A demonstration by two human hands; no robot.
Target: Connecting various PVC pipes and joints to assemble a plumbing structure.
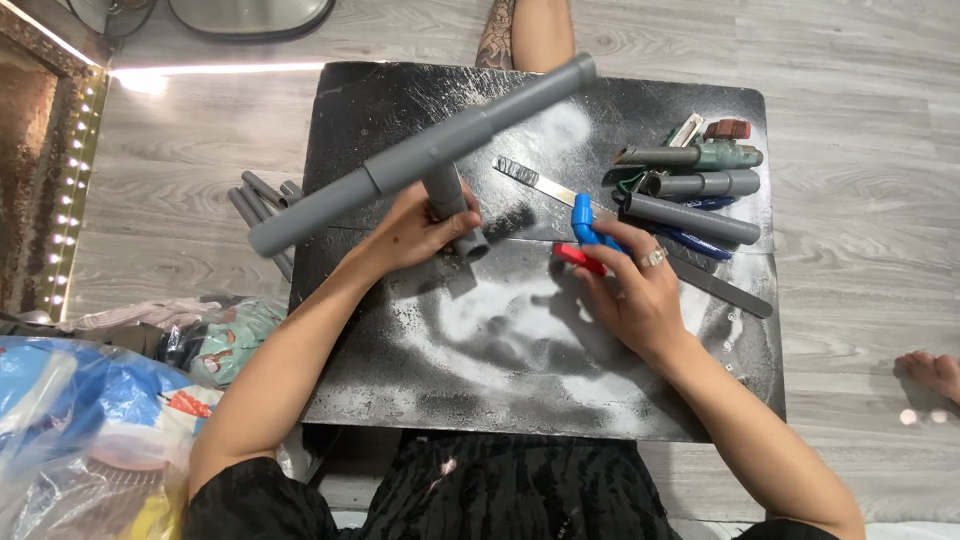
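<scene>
The left hand point(415, 232) wraps closed around the short stem of a rigid, likely light grey plastic T-shaped pipe assembly point(430, 153), while the right hand point(632, 290) pinches a small blue-and-red valve point(582, 238) over a dusty black table point(520, 360).

Grey pipe assembly point(420, 155), blue-and-red valve point(580, 235), black dusty board point(520, 370)

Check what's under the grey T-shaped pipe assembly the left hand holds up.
Under the grey pipe assembly lies the black board, dusted white. The left hand grips its short branch; the board beneath the hand is hidden.
</scene>
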